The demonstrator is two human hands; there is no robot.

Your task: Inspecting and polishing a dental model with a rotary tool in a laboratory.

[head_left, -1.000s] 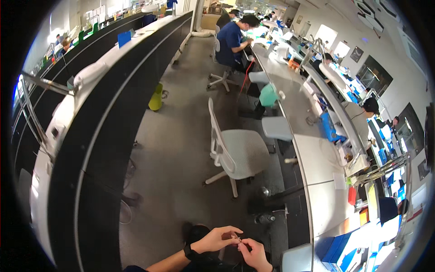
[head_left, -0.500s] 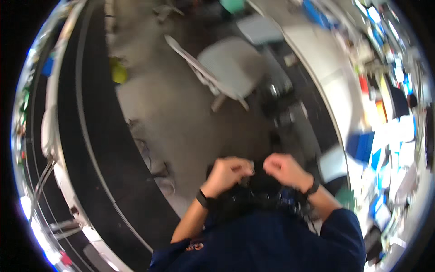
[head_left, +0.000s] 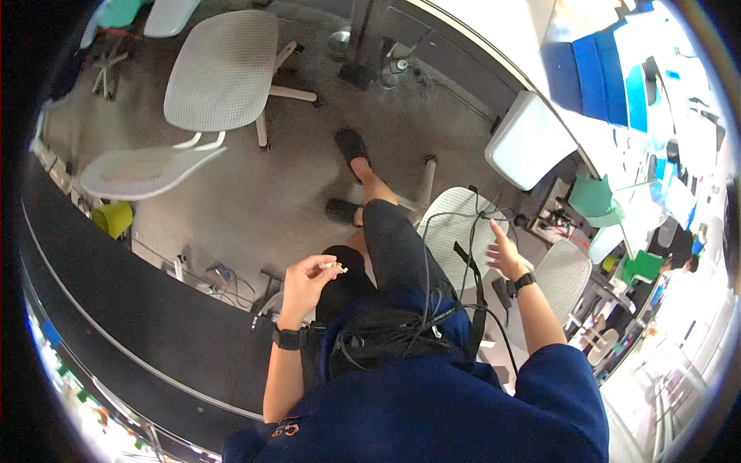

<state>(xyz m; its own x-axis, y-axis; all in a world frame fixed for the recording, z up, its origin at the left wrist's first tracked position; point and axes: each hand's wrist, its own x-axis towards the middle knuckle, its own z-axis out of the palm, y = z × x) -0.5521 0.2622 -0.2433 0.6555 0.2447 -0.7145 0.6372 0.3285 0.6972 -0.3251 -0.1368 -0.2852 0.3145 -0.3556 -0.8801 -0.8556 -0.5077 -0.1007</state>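
In front of my lap, my left hand (head_left: 303,284) pinches a small whitish crumpled piece (head_left: 334,266) between thumb and fingers. What kind of thing it is cannot be made out. My right hand (head_left: 506,255) is held out to the right, its fingers stretched and holding nothing, above a white mesh chair (head_left: 451,231). Black cables (head_left: 426,262) run from a dark bundle at my waist, looping close to the right fingers; whether they touch cannot be told. A black band circles each wrist.
A white mesh swivel chair (head_left: 224,73) stands ahead on the left. Along my left runs a long black desk (head_left: 154,316), with a yellow-green bin (head_left: 113,220) and loose cables beyond its edge. A white table (head_left: 505,31) with blue bins (head_left: 590,77) lies at the right.
My body has turned to the right, and the chairs now lie elsewhere in view. The hands have moved apart, the right one opening outward. My legs and feet have come into view.
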